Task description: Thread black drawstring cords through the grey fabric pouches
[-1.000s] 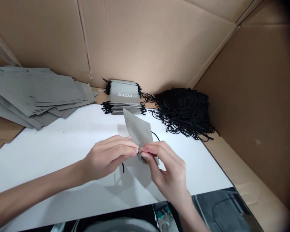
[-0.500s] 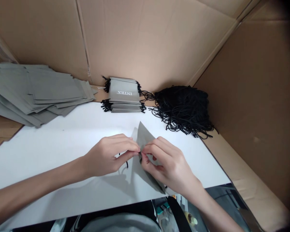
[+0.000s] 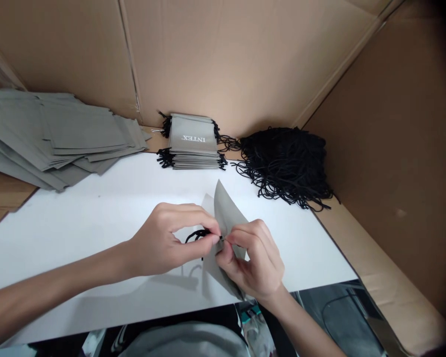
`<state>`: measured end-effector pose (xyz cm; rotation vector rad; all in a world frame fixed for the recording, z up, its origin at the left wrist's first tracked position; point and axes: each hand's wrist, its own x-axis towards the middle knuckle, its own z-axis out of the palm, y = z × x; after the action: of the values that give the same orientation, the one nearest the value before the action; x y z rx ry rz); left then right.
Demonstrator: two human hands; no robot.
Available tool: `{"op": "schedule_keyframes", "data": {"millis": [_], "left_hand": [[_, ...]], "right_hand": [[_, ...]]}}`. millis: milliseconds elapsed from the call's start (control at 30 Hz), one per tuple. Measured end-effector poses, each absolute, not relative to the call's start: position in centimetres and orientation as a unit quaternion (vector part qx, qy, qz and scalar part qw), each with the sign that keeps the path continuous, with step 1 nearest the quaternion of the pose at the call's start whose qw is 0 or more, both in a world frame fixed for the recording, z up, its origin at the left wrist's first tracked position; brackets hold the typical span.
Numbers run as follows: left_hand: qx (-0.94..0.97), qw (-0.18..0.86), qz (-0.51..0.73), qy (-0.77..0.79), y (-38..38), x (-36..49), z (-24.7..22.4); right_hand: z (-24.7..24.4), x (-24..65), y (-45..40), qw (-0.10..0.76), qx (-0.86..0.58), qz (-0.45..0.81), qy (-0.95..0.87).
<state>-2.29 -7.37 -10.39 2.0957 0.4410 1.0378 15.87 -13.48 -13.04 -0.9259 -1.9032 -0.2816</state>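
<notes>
Over the white table, my left hand (image 3: 176,235) pinches a black cord (image 3: 197,233) between thumb and fingertips, its loose part curling out behind the fingers. A thin grey fabric pouch (image 3: 226,208) stands tilted on edge, gripped near its edge by my right hand (image 3: 258,260). The fingertips of both hands almost meet where the cord touches the pouch edge. Whether the cord passes through the fabric there is too small to tell. Part of the pouch is hidden behind my right hand.
At the back, a stack of grey pouches (image 3: 193,131) marked INTEX has black cord ends at both sides. Flat grey fabric pieces (image 3: 85,126) are heaped on the left. A pile of black cords (image 3: 286,158) lies on the right. Cardboard walls (image 3: 223,59) enclose the white table (image 3: 134,183).
Both hands have shifted slightly, and the right hand has turned on the pouch. More black cord now shows behind the left fingers, and a short bit shows between the two hands.
</notes>
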Motion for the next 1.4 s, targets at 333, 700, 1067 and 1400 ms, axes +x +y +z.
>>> {"op": "schedule_keyframes", "data": {"millis": [333,700,1067,1400], "left_hand": [[0.668,0.62,0.317,0.263,-8.2,-2.4,-9.3],[0.6,0.723,0.214,0.269,-6.8,-3.0,-7.9],[0.574,0.699,0.331,0.269,-8.4,-1.6,-9.5],[0.563,0.684,0.379,0.269,-9.6,-1.5,-8.5]], "right_hand": [[-11.8,15.7,-14.1,0.478,-0.367,-0.158,-0.782],[-11.4,16.2,-14.0,0.468,-0.332,-0.14,-0.807],[-10.9,15.3,-14.3,0.5,-0.434,-0.094,-0.744],[-11.2,13.6,-13.9,0.57,-0.402,-0.094,-0.71]]}}
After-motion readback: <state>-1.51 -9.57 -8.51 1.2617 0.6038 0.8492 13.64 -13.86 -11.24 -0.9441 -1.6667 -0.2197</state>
